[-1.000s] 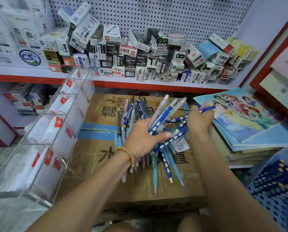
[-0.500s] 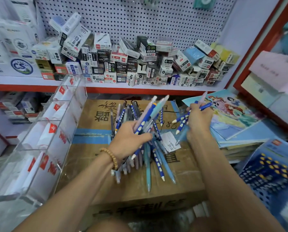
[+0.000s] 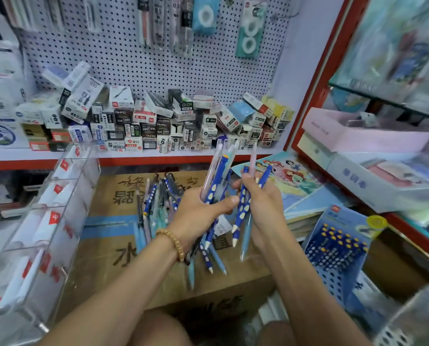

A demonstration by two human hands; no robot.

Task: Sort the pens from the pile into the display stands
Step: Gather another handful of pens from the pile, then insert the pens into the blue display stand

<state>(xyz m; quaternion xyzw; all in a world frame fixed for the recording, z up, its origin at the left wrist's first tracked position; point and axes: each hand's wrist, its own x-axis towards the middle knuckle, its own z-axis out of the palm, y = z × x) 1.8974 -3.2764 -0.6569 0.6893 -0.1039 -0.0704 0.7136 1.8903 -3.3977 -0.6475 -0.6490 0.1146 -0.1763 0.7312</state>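
Roughly at the centre of the head view, the left hand (image 3: pixel 199 213), a wooden bead bracelet (image 3: pixel 171 241) on its wrist, is closed around a thick bundle of blue, teal and pink pens (image 3: pixel 214 193), thumb pressed across them; their caps fan up toward 12 o'clock and their tips hang down toward 6 o'clock. Just beside it, at 3 o'clock, the right hand (image 3: pixel 263 208) is curled around a smaller clutch of dark blue white-dotted pens (image 3: pixel 242 208), held nearly upright with the white tips pointing down. The two hands are almost touching at the thumbs.

Behind the left hand, toward 10 o'clock, more loose pens of the pile (image 3: pixel 153 196) lie on the brown cardboard box with black characters and blue tape (image 3: pixel 103 245). At 9 o'clock stands a clear acrylic tiered display stand (image 3: pixel 33 245) with red-and-white labels. At 4 o'clock sits a blue perforated plastic pen stand (image 3: pixel 333 253), already holding rows of dark caps. Toward 12 o'clock, small stationery cartons (image 3: pixel 158 121) are stacked on a white shelf with a red edge (image 3: pixel 133 158), under a white pegboard (image 3: pixel 146 58). At 2 o'clock lies a cartoon-covered notebook (image 3: pixel 290 176).
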